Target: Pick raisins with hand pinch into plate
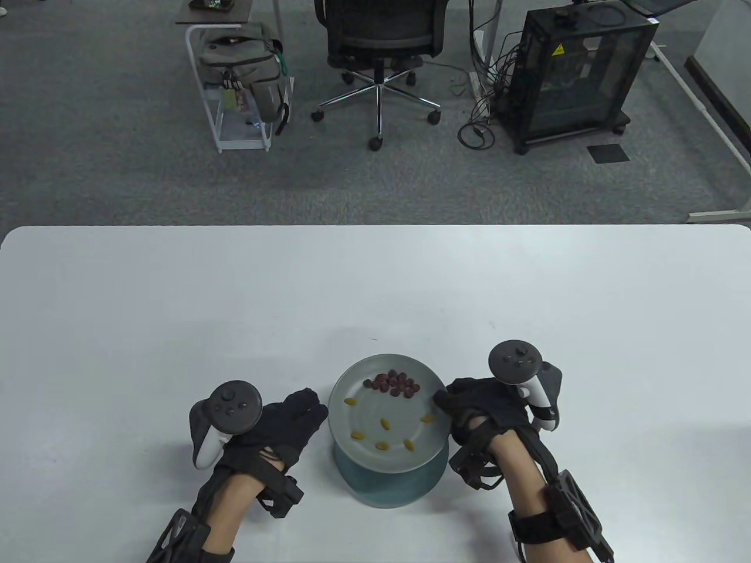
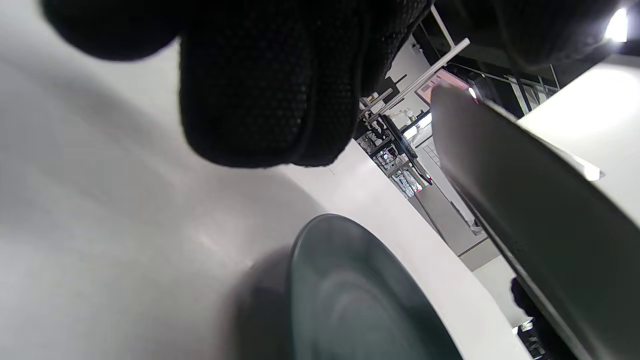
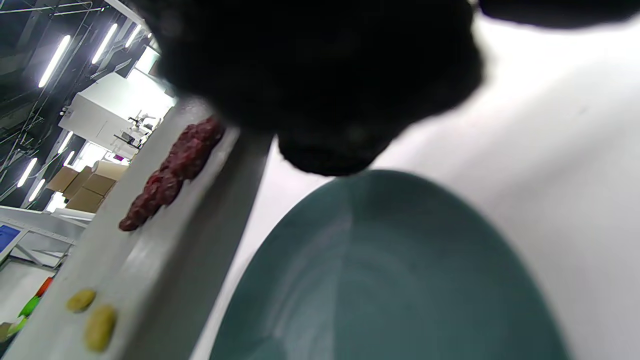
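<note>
A grey plate (image 1: 364,404) is held above a teal plate (image 1: 387,489) on the white table. It carries a cluster of dark red raisins (image 1: 393,384) at its far side and several yellow raisins (image 1: 384,422) scattered over it. My right hand (image 1: 446,404) grips the grey plate's right rim; its fingers (image 3: 325,75) sit on the rim (image 3: 165,250) beside the red raisins (image 3: 175,165). My left hand (image 1: 305,410) is at the plate's left rim. Its fingers (image 2: 260,100) show beside the plate's underside (image 2: 525,200); contact is unclear.
The teal plate shows beneath in both wrist views (image 2: 350,300) (image 3: 390,280). The white table (image 1: 234,305) stretches far and wide around. Beyond its far edge stand an office chair (image 1: 378,35), a rack with a bag (image 1: 240,64) and a black cabinet (image 1: 581,70).
</note>
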`<move>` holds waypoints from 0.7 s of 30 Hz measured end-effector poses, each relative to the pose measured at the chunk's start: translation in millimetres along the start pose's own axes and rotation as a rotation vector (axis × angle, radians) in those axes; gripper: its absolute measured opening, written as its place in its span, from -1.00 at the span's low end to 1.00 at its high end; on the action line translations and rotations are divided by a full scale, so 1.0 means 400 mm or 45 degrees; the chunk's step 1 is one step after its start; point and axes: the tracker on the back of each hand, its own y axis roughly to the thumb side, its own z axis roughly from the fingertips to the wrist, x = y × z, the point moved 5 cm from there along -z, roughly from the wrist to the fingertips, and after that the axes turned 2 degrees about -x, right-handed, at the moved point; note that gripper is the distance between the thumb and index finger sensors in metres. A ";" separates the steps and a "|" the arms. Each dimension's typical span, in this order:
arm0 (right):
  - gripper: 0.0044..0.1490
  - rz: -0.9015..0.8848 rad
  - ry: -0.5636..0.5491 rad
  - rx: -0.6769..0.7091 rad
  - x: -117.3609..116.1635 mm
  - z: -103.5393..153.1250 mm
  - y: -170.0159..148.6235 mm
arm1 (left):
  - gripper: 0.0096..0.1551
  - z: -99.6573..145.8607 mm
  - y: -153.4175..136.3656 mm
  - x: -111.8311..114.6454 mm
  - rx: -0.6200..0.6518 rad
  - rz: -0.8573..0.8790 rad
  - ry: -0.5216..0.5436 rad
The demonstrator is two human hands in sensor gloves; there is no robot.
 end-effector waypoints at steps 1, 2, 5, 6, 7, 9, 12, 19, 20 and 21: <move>-0.44 -0.005 0.011 -0.001 -0.010 -0.003 0.004 | -0.06 -0.002 -0.010 0.002 -0.021 0.054 -0.010; -0.44 -0.006 0.026 0.002 -0.022 -0.006 0.010 | -0.05 -0.005 -0.020 0.008 -0.033 0.128 -0.044; -0.44 -0.001 0.027 0.013 -0.042 -0.008 0.021 | -0.11 -0.013 -0.044 0.022 -0.074 0.267 -0.101; -0.44 0.002 0.023 0.013 -0.047 -0.007 0.024 | -0.16 -0.017 -0.051 0.028 -0.077 0.305 -0.123; -0.44 0.011 0.025 0.019 -0.049 -0.005 0.027 | -0.20 -0.019 -0.056 0.033 -0.091 0.336 -0.146; -0.44 0.033 0.017 0.020 -0.051 -0.003 0.029 | -0.24 -0.021 -0.064 0.041 -0.099 0.402 -0.175; -0.44 0.037 0.003 0.021 -0.051 0.000 0.026 | -0.30 -0.026 -0.071 0.049 -0.112 0.443 -0.208; -0.44 0.053 -0.010 0.007 -0.055 0.000 0.013 | -0.32 -0.030 -0.082 0.076 -0.147 0.521 -0.280; -0.44 0.067 -0.011 0.007 -0.055 0.001 0.011 | -0.32 -0.031 -0.081 0.077 -0.143 0.498 -0.280; -0.44 0.062 -0.016 0.007 -0.055 0.001 0.010 | -0.33 -0.031 -0.079 0.078 -0.141 0.481 -0.281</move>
